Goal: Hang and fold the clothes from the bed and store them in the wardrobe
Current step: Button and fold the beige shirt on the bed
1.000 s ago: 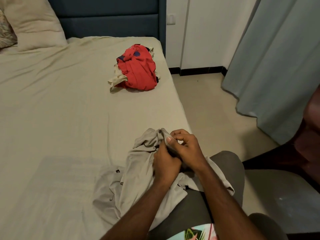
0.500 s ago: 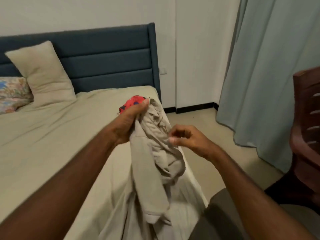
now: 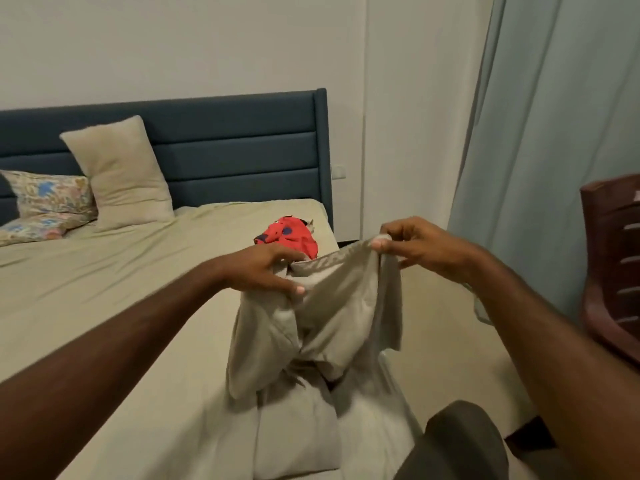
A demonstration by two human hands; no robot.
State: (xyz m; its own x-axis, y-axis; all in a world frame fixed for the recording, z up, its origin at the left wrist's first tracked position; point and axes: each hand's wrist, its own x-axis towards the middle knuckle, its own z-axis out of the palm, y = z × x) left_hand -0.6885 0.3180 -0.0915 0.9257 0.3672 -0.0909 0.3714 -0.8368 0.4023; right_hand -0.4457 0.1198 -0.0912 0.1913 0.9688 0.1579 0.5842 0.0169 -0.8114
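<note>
At the far left a floral pillow (image 3: pixel 45 199) and a plain cream pillow (image 3: pixel 119 174) lean against the blue headboard (image 3: pixel 242 147) of the bed (image 3: pixel 104 306). Further right, the left hand (image 3: pixel 266 271) has its fingers clamped on one end of a beige garment (image 3: pixel 332 320) raised above the bed's edge, its lower part draping onto the sheet, with a red garment (image 3: pixel 291 237) crumpled on the bed just behind. The right hand (image 3: pixel 412 247) pinches the garment's other end, stretching its top edge between the hands, and beyond it hang a pale blue curtain (image 3: pixel 554 133) and a dark red chair (image 3: pixel 613 265).
</note>
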